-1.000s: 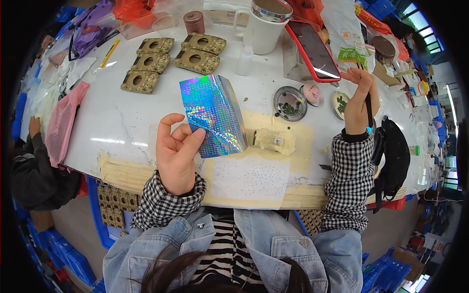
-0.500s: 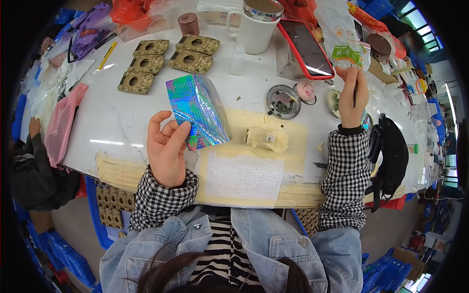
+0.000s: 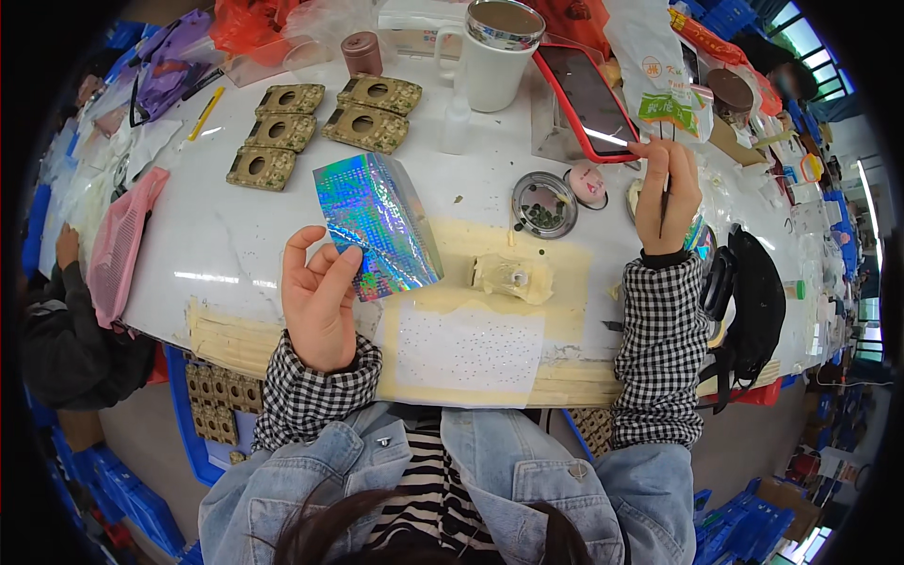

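Note:
My left hand [image 3: 320, 306] pinches the lower left edge of a shiny, rainbow-coloured holographic sheet [image 3: 377, 221] between thumb and fingers. The sheet is slightly curved and carries rows of small marks. To the right, my right hand [image 3: 669, 196] is closed round slim dark tweezers [image 3: 664, 212], their tips pointing away from me beside the phone. Between my hands, a small block wrapped in cream tape [image 3: 513, 279] lies on the taped table patch. A white sheet dotted with tiny specks [image 3: 466, 344] lies nearer to me. Beyond the block sits a round clear dish [image 3: 544, 204] with small dark green pieces.
Several camouflage-patterned parts with round holes [image 3: 367, 122] lie at the back left. A lidded white mug [image 3: 494, 66] and a red-cased phone [image 3: 589, 102] stand behind the dish. A pink mesh basket [image 3: 127, 245] is at the left edge, a black bag [image 3: 756, 301] at the right.
My right hand has moved slightly left and nearer to me, turning so the tweezers' tips show. The holographic sheet has shifted slightly left and toward me, still held by my left hand.

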`<state>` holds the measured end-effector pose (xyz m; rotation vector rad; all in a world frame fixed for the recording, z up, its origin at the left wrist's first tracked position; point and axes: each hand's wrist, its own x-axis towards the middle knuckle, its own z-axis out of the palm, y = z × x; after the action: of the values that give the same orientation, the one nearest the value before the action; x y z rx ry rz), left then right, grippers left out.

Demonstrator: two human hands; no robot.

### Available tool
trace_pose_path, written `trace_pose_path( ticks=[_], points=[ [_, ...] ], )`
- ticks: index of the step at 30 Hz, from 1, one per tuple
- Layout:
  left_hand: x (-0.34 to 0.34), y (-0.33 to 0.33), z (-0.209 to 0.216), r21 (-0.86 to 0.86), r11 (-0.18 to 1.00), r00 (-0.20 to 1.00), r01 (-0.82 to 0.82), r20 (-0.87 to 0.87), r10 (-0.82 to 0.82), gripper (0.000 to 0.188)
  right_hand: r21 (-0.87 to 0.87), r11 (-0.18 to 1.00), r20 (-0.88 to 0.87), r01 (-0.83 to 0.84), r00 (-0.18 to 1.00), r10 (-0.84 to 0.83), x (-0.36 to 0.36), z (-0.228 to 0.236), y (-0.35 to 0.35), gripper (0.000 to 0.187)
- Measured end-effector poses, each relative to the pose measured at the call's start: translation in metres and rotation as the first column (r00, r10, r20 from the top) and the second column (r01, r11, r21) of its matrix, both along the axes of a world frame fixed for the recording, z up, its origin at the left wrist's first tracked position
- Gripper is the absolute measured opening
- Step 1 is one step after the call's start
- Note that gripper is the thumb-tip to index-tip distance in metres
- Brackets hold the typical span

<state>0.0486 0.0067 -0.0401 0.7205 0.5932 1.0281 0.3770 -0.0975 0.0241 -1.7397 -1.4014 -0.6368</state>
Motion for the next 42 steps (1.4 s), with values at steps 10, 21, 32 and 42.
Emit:
trace_pose_path(
  ticks=[10, 21, 32, 42],
  points=[
    [-0.002, 0.001, -0.003, 0.042, 0.998, 0.996, 0.048, 0.079, -0.051, 0.035, 0.036, 0.999, -0.15, -0.023, 0.988, 0.028, 0.011, -0.002, -0.002, 0.029],
    [-0.001, -0.003, 0.001, -0.036, 0.998, 0.998, 0.061, 0.028, -0.06, 0.038, -0.286, 0.926, -0.197, -0.246, 0.961, 0.195, 0.007, 0.048, 0.038, 0.031],
    [0.001, -0.003, 0.0, -0.03, 0.999, 0.999, 0.044, 0.033, -0.043, 0.038, -0.444, 0.782, -0.323, -0.438, 0.892, 0.317, 0.047, 0.064, 0.09, 0.036],
    [-0.001, 0.0, -0.006, -0.002, 0.998, 0.997, 0.059, 0.053, -0.059, 0.038, -0.466, 0.798, -0.24, -0.382, 0.923, 0.302, 0.048, 0.047, 0.098, 0.035]
  ],
)
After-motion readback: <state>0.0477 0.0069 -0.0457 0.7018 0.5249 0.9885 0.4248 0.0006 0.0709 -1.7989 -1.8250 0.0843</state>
